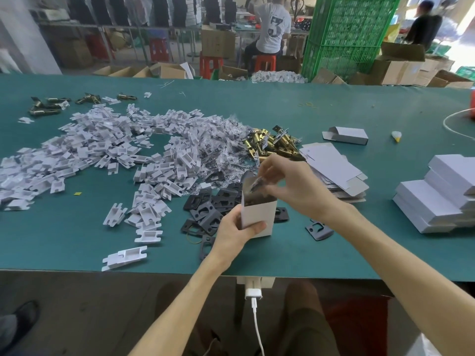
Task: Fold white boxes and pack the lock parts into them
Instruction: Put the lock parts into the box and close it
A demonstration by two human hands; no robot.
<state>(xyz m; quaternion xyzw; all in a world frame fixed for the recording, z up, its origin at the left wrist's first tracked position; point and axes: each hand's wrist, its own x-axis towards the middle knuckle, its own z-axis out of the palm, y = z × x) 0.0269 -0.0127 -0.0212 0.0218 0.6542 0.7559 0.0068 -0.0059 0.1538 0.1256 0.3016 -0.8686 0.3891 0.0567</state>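
My left hand (235,231) grips an upright open white box (259,217) near the table's front edge. Over the box's open top, my right hand (290,181) pinches a small clear bag of dark parts (257,185), partly inside the opening. Black metal plates (205,211) lie scattered around and behind the box. A heap of brass latch parts (272,143) sits just beyond my right hand. Flat unfolded white box blanks (334,168) are stacked to the right of it.
White plastic inserts (97,150) and clear bagged screws (221,142) spread across the green table (308,253) on the left. Closed white boxes (442,196) are stacked at the far right. One folded box (345,134) lies further back. People sit behind the table.
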